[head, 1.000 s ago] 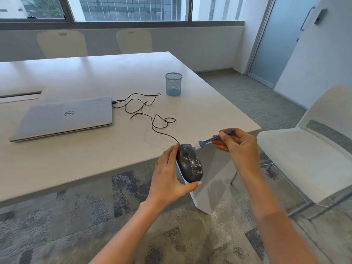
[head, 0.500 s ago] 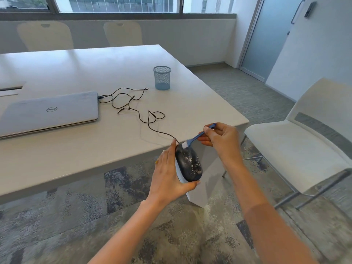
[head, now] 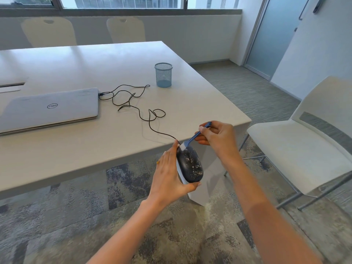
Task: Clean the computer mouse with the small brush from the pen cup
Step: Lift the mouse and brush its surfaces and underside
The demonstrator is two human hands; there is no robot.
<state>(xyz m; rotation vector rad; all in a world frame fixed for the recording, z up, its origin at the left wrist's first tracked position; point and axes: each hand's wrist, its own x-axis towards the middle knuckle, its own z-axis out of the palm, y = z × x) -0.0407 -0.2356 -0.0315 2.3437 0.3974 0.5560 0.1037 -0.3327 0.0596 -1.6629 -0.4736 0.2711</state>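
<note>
A black computer mouse (head: 189, 164), speckled with pale dust, is held off the table's near edge by my left hand (head: 168, 175), which grips its left side and rear. Its black cable (head: 133, 103) loops across the table to the laptop. My right hand (head: 219, 139) pinches a small blue brush (head: 194, 138) by the handle. The white bristles touch the front end of the mouse. The blue mesh pen cup (head: 163, 74) stands on the table further back, with nothing showing in it.
A closed silver laptop (head: 51, 109) lies on the white table (head: 95, 73) at the left. A white chair (head: 297, 145) stands to the right of the table corner. Two more chairs stand behind the table by the window. Patterned carpet covers the floor below.
My right hand has brought the brush down and left until its bristles touch the front of the mouse. My left hand keeps the mouse in nearly the same place.
</note>
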